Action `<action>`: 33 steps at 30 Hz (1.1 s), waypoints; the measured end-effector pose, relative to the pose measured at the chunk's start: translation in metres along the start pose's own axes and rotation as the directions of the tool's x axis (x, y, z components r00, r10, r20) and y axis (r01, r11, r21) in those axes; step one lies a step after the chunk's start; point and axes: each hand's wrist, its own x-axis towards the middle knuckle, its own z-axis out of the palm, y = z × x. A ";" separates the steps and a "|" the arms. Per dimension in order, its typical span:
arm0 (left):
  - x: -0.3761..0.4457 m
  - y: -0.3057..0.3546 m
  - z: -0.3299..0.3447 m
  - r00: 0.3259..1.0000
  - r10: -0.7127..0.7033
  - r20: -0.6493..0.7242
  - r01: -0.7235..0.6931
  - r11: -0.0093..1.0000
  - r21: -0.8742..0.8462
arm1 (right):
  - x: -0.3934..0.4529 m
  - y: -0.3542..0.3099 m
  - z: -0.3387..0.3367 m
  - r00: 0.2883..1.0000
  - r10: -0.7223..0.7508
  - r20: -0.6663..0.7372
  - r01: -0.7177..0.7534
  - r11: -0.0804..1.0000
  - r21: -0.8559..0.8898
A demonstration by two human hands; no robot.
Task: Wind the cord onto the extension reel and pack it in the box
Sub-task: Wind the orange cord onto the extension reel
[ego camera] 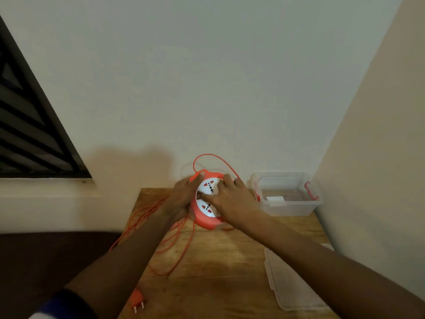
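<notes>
**Both hands on the reel, cord still loose across the table**

Fingers of your left hand (pixel 184 194) curl round the left rim of the orange extension reel (pixel 207 217), with the thumb tip up at the top edge where the orange cord (pixel 184 247) leaves the rim. Your right hand (pixel 232 201) lies over the reel's right side: its fingers are bent and rest on the white socket face (pixel 207 192), the thumb pointing left across the middle. Whether those right fingers grip a knob or only press on the face, you cannot tell from this head view.

You hold the reel tilted up towards you, its lower edge close to the wooden table (pixel 220 272), at the table's far side near the wall. One loop of cord arches up behind the reel and comes down by your right knuckles. Most of the cord lies in loose loops on the table's left part, under your left forearm, some strands hanging over the left edge. Its orange plug (pixel 137 301) lies at the near edge, pins towards you.

Your clear plastic box (pixel 287 203) with red latches stands open in the far right corner, just beside the reel. Its clear lid (pixel 292 286) lies flat at the near right, well apart from the box.
</notes>
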 end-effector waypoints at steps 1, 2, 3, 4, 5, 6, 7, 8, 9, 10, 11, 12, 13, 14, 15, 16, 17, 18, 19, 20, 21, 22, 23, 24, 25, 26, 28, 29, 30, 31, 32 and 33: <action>-0.002 0.000 0.000 1.000 -0.025 0.013 0.025 1.000 -0.018 | -0.001 0.001 0.000 1.000 -0.010 0.010 0.010 1.000 -0.009; -0.004 -0.001 0.000 0.999 -0.046 0.026 0.047 0.998 -0.031 | -0.001 0.001 0.000 1.000 -0.013 0.020 0.014 1.000 -0.019; -0.005 -0.003 0.001 0.998 -0.054 0.030 0.055 0.998 -0.037 | -0.003 0.001 0.001 1.000 -0.007 0.023 0.008 1.000 -0.027; -0.005 -0.006 0.002 0.998 -0.047 0.028 0.048 0.998 -0.040 | -0.004 -0.001 0.002 1.000 0.007 0.019 -0.006 1.000 -0.020; -0.006 -0.009 0.003 0.999 -0.029 0.023 0.030 0.999 -0.044 | -0.005 -0.003 0.004 0.999 0.033 0.015 -0.033 0.999 0.005; -0.006 -0.012 0.003 1.000 -0.012 0.021 0.013 0.999 -0.051 | -0.006 -0.005 0.006 0.997 0.079 0.007 -0.079 0.996 0.049; -0.007 -0.014 0.004 1.000 0.001 0.024 0.000 0.998 -0.058 | -0.007 -0.008 0.007 0.990 0.141 -0.002 -0.140 0.985 0.103; -0.008 -0.017 0.005 1.000 0.010 0.029 -0.008 0.998 -0.062 | -0.009 -0.010 0.009 0.979 0.206 -0.009 -0.202 0.966 0.160; -0.010 -0.019 0.006 0.999 0.018 0.032 -0.015 0.997 -0.070 | -0.010 -0.011 0.011 0.963 0.269 -0.011 -0.261 0.941 0.214; -0.012 -0.021 0.007 0.999 0.029 0.027 -0.027 0.996 -0.082 | -0.010 -0.012 0.012 0.942 0.334 -0.004 -0.321 0.907 0.272; -0.013 -0.025 0.008 0.999 0.040 0.014 -0.039 0.994 -0.099 | -0.012 -0.013 0.014 0.916 0.402 0.016 -0.382 0.857 0.346; -0.015 -0.028 0.010 0.999 0.050 -0.004 -0.050 0.992 -0.113 | -0.014 -0.015 0.016 0.884 0.466 0.044 -0.437 0.789 0.432; -0.017 -0.033 0.012 0.998 0.060 -0.030 -0.063 0.992 -0.109 | -0.017 -0.017 0.018 0.850 0.520 0.081 -0.482 0.708 0.516; -0.020 -0.036 0.015 0.995 0.072 -0.066 -0.078 0.994 -0.083 | -0.021 -0.019 0.021 0.821 0.556 0.126 -0.515 0.628 0.584; -0.023 -0.040 0.018 0.991 0.086 -0.101 -0.091 0.995 -0.041 | -0.025 -0.020 0.023 0.801 0.572 0.174 -0.537 0.559 0.632; -0.025 -0.043 0.020 0.988 0.097 -0.123 -0.099 0.995 -0.008 | -0.029 -0.021 0.026 0.790 0.573 0.218 -0.550 0.506 0.664; -0.027 -0.046 0.022 0.986 0.092 -0.136 -0.092 0.996 0.001 | -0.032 -0.021 0.028 0.788 0.561 0.252 -0.557 0.477 0.680; -0.028 -0.048 0.024 0.988 0.065 -0.137 -0.068 0.998 -0.015 | -0.036 -0.021 0.030 0.791 0.547 0.274 -0.561 0.472 0.680; -0.029 -0.049 0.026 0.991 0.033 -0.132 -0.039 0.998 -0.043 | -0.039 -0.021 0.031 0.797 0.534 0.281 -0.562 0.487 0.669; -0.030 -0.051 0.026 0.992 0.003 -0.127 -0.013 0.997 -0.072 | -0.041 -0.021 0.031 0.806 0.525 0.273 -0.557 0.517 0.650; -0.030 -0.052 0.025 0.993 -0.020 -0.116 0.009 0.995 -0.095 | -0.043 -0.021 0.031 0.816 0.518 0.254 -0.548 0.556 0.625; -0.030 -0.051 0.024 0.995 -0.032 -0.095 0.023 0.995 -0.102 | -0.044 -0.022 0.030 0.828 0.514 0.224 -0.534 0.602 0.594; -0.029 -0.051 0.021 0.996 -0.035 -0.076 0.028 0.995 -0.091 | -0.045 -0.024 0.028 0.843 0.504 0.188 -0.514 0.651 0.558; -0.028 -0.051 0.018 0.998 -0.034 -0.061 0.030 0.997 -0.070 | -0.045 -0.026 0.028 0.861 0.485 0.153 -0.487 0.699 0.523; -0.026 -0.051 0.015 0.998 -0.035 -0.051 0.032 0.998 -0.052 | -0.046 -0.027 0.027 0.883 0.456 0.114 -0.448 0.745 0.494; -0.025 -0.050 0.012 0.998 -0.038 -0.044 0.036 0.999 -0.040 | -0.047 -0.027 0.026 0.908 0.414 0.064 -0.393 0.791 0.469; -0.022 -0.048 0.005 0.999 -0.041 -0.025 0.040 0.999 -0.034 | -0.049 -0.024 0.024 0.960 0.280 -0.014 -0.250 0.879 0.406; -0.022 -0.046 0.003 0.999 -0.040 -0.017 0.039 0.999 -0.035 | -0.050 -0.020 0.022 0.981 0.192 -0.017 -0.171 0.911 0.375; -0.022 -0.045 0.000 0.999 -0.040 -0.007 0.040 0.999 -0.035 | -0.049 -0.016 0.020 0.995 0.101 -0.002 -0.094 0.933 0.346; -0.022 -0.043 -0.002 0.999 -0.045 0.003 0.045 0.998 -0.034 | -0.049 -0.011 0.018 0.999 0.019 0.032 -0.028 0.949 0.315; -0.022 -0.042 -0.003 0.999 -0.053 0.012 0.053 0.998 -0.037 | -0.049 -0.006 0.015 0.997 -0.042 0.069 0.021 0.959 0.282; -0.022 -0.040 -0.005 0.998 -0.063 0.019 0.064 0.997 -0.047 | -0.048 -0.002 0.012 0.992 -0.080 0.096 0.055 0.968 0.246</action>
